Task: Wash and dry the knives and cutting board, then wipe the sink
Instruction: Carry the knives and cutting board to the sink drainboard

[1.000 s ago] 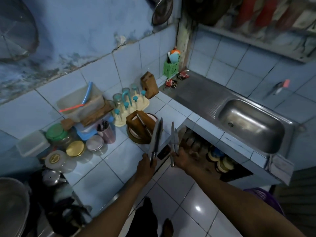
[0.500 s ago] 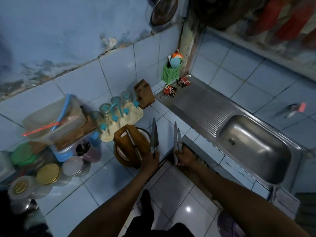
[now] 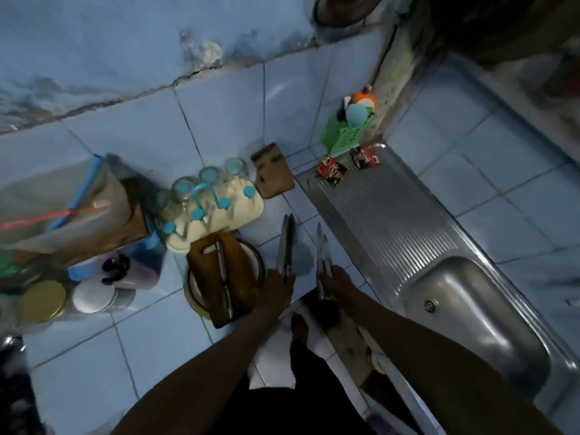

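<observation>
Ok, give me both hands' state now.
Left hand: holding a large knife, blade up.
Right hand: holding two small knives, blades up.

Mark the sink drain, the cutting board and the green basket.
sink drain (image 3: 429, 305): head view, on the round metal strainer.
cutting board (image 3: 241, 271): head view, on bare wood right of the knife.
green basket (image 3: 345, 138): head view, on its slotted front wall.

Pale blue tiles (image 3: 219, 114), green basket (image 3: 346, 138), ribbed steel sink (image 3: 392, 221), brown cutting board (image 3: 238, 265).
</observation>
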